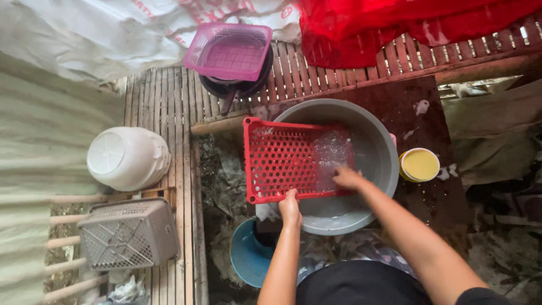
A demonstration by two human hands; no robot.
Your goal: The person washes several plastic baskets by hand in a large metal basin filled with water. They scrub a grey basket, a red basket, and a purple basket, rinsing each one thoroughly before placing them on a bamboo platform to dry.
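From the head camera, looking straight down, the person is washing a red perforated plastic tray (288, 161) over a wide grey metal basin (370, 169), and the step in hand looks to me like the scrubbing stage. The left hand (290, 208) grips the tray's near rim at about six o'clock, fingers curled shut around the edge, steadying it. The right hand (348, 178) lies flat on the inside of the tray toward four o'clock; whether its fingers pinch a cloth or sponge I cannot tell, since suds and glare blur that spot. The tray rests tilted, its right part over the basin and wet, foamy and glossy, its left part jutting past the basin's rim toward nine o'clock and looking drier. The tray is rigid, rectangular, pierced with rows of round holes, with a raised lip all around. I judge the next move calls for working across the unsoaped left portion, or turning the tray, while the left hand holds firm on a slippery edge. Around it: a yellow-lidded round tub (419, 165) at three o'clock of the basin, a blue bucket (248, 257) at seven o'clock, a purple basket (228, 52) at eleven o'clock on the slatted bamboo floor (164, 101), a white upturned container (127, 158) and a grey basket (129, 233) far to nine o'clock.
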